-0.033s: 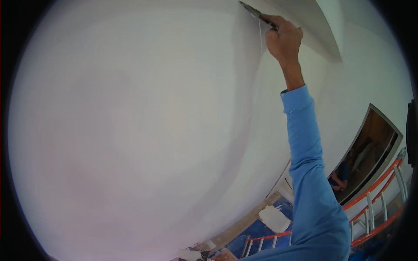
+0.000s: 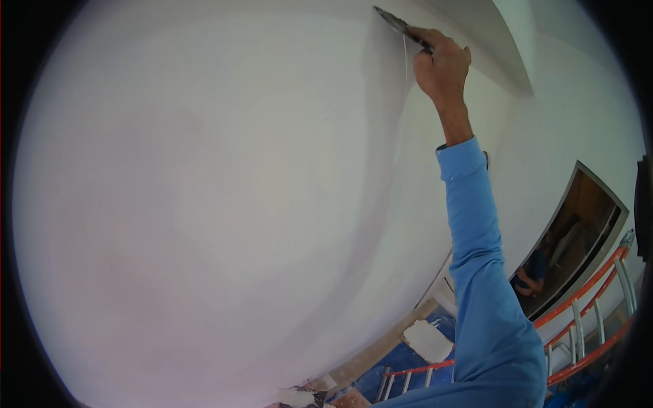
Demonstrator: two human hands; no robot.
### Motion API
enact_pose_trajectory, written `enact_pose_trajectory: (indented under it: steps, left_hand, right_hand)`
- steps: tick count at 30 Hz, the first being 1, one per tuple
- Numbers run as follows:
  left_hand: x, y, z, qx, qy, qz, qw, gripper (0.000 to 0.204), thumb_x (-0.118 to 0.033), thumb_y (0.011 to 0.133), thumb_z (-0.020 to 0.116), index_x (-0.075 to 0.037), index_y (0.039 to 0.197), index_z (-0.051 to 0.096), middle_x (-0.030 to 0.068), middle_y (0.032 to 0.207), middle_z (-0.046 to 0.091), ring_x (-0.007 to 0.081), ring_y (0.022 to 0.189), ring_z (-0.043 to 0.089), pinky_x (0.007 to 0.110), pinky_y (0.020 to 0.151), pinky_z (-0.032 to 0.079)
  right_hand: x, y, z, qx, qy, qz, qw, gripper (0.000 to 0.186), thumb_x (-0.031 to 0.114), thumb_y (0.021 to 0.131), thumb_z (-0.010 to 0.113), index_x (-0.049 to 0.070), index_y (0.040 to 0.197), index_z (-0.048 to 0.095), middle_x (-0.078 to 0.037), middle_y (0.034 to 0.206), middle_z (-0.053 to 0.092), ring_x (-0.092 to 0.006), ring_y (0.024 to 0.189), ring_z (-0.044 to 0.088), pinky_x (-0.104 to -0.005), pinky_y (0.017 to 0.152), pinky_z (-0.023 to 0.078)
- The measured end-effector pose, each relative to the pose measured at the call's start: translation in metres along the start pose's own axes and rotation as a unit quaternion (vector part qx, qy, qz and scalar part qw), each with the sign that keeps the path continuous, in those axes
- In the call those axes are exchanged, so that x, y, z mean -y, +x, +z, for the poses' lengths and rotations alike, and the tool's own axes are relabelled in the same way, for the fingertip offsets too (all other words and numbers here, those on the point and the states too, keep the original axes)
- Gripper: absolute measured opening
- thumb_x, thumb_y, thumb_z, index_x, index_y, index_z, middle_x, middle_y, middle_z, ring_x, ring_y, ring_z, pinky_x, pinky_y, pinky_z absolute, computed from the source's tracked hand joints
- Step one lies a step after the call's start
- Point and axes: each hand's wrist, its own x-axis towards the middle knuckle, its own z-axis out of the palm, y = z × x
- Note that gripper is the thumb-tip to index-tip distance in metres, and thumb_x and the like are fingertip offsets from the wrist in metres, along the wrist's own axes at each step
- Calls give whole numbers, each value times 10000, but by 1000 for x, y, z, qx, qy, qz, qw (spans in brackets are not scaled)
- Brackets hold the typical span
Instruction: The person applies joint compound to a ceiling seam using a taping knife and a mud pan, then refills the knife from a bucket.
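Note:
My right hand [image 2: 443, 68] is raised high against the pale wall [image 2: 258, 170], its fingers closed round the handle of a putty knife [image 2: 396, 22]. The narrow, smeared blade points up and left and lies close to the wall near the sloping ceiling edge; whether it touches cannot be told. Just below the handle, a thin whitish line [image 2: 407, 64] runs down the wall beside a shadow. A blue sleeve [image 2: 474, 204] covers my right arm up to the wrist. My left hand is out of view.
Orange ladders [image 2: 578, 306] with metal rungs stand at lower right. Behind them a framed opening [image 2: 575, 238] shows a person's arm and dark clothing [image 2: 532, 272]. Far below, the floor has blue covering [image 2: 398, 364] and a whitish board-like piece [image 2: 428, 341].
My right hand and the putty knife have shifted slightly down and left. A small dark thing now shows beside the cuff. The grip is the same.

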Motion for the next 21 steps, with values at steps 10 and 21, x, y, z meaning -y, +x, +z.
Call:
enact_pose_trajectory:
  steps: [10, 21]
  left_hand:
    - [-15, -1, 2, -7, -7, -3, 1000, 358, -215, 969, 613, 55, 1204, 604, 106, 991, 649, 175, 816, 600, 297, 696, 523]
    - [-30, -12, 1, -46, 3, 17, 999, 330, -213, 968, 614, 57, 1158, 627, 124, 1013, 650, 198, 852, 614, 320, 735, 532]
  right_hand:
    - [5, -98, -9, 3, 24, 32, 999, 490, 41, 658, 526, 159, 1092, 718, -6, 1140, 710, -272, 1119, 610, -771, 1063, 197]
    - [28, -195, -23, 76, 79, 106, 988, 548, 19, 641, 514, 152, 1141, 693, -23, 1182, 689, -286, 1157, 575, -771, 1089, 101]
